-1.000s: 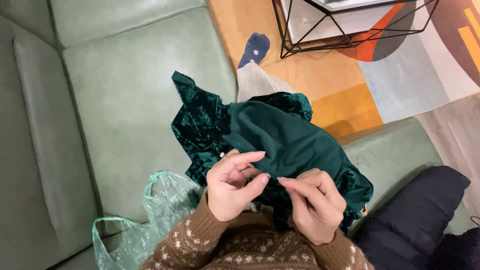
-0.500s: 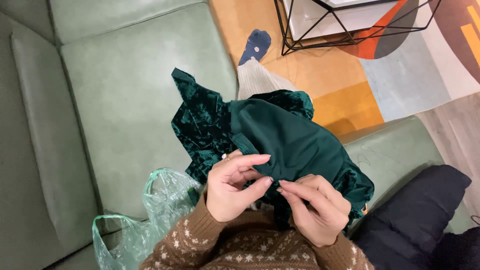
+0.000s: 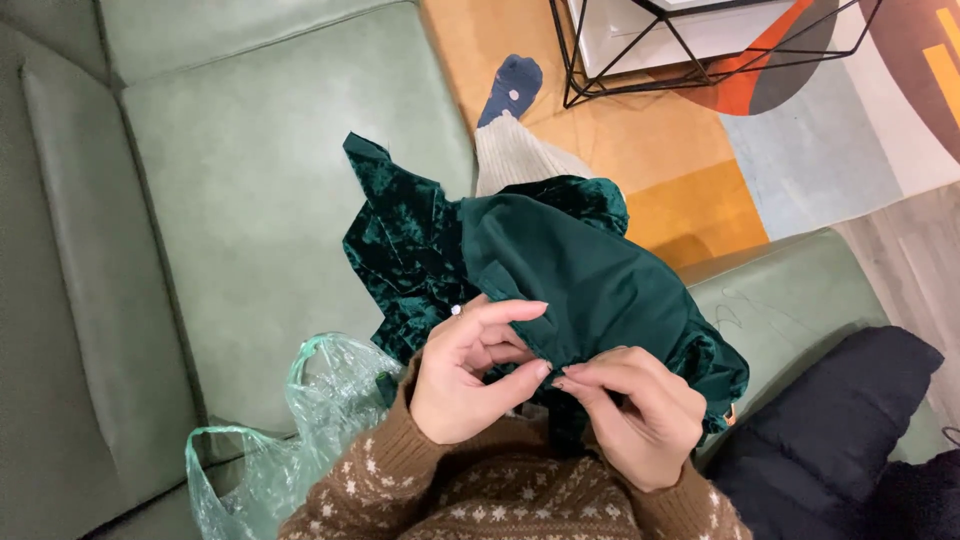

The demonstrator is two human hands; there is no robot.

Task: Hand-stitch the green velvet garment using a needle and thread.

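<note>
From the head view, the green garment (image 3: 560, 270) lies bunched across my lap, spilling onto the sofa (image 3: 260, 180) to my left. It is soft and limp, I judge: crushed velvet on the outer side, a smooth lining turned up on top, so it will sag and slide rather than hold any shape. It looks light. The lining is probably slippery, so the firm places to take it are the folded edge and the seam, pinched tight rather than laid over an open palm

My left hand (image 3: 470, 380) has thumb and forefinger closed on the near edge of the lining, the other fingers curled loosely above it. My right hand (image 3: 640, 420) is closed too, its fingertips meeting the left ones at the same edge and nipping a small bit of cloth; what exactly sits between them is too small to tell, perhaps a thread or a button

A clear plastic bag (image 3: 290, 440) lies crumpled by my left elbow. A dark coat (image 3: 840, 420) rests on the cushion at my right. A wire-frame table (image 3: 700, 50) stands on the rug (image 3: 800, 160) beyond
</note>
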